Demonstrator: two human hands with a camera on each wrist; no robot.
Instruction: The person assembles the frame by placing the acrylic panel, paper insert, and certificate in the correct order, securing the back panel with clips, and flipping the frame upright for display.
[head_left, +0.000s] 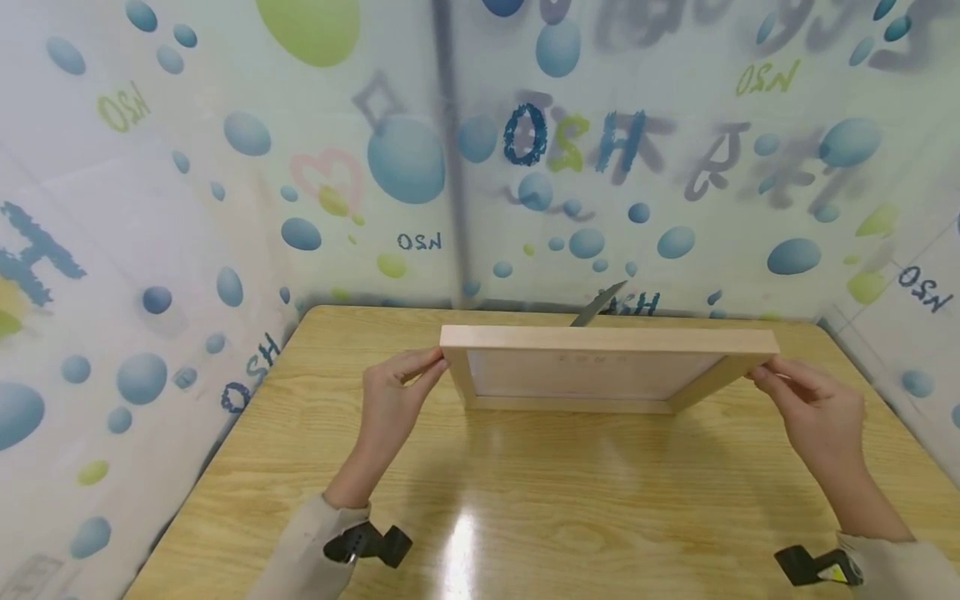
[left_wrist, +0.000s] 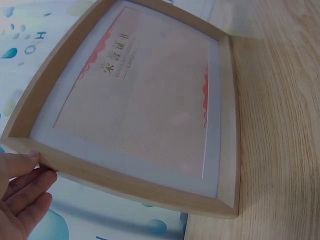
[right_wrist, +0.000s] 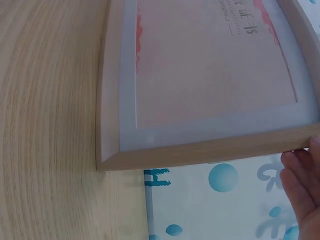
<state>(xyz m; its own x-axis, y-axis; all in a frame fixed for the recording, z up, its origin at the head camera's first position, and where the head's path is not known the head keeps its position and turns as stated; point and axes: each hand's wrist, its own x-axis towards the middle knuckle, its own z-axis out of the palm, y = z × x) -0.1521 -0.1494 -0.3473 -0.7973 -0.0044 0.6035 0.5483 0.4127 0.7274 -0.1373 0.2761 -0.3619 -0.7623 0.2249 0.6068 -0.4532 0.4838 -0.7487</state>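
Observation:
A light wooden picture frame (head_left: 609, 339) stands on its lower edge on the table, its face turned toward me. Inside its white mat is a pale pink certificate (left_wrist: 145, 95) with red trim and printed characters. My left hand (head_left: 392, 402) pinches the frame's upper left corner between thumb and fingers. At the upper right corner, my right hand (head_left: 823, 417) grips the opposite side the same way. Behind the top edge a dark grey, pointed flap (head_left: 597, 303) sticks up at a slant; its lower part is hidden by the frame.
The wood-grain table (head_left: 540, 500) reaches to a back wall covering (head_left: 337, 267) printed with blue and green drops and letters. Similar coverings rise at the left and right. Dark straps with small black blocks sit on both sleeves.

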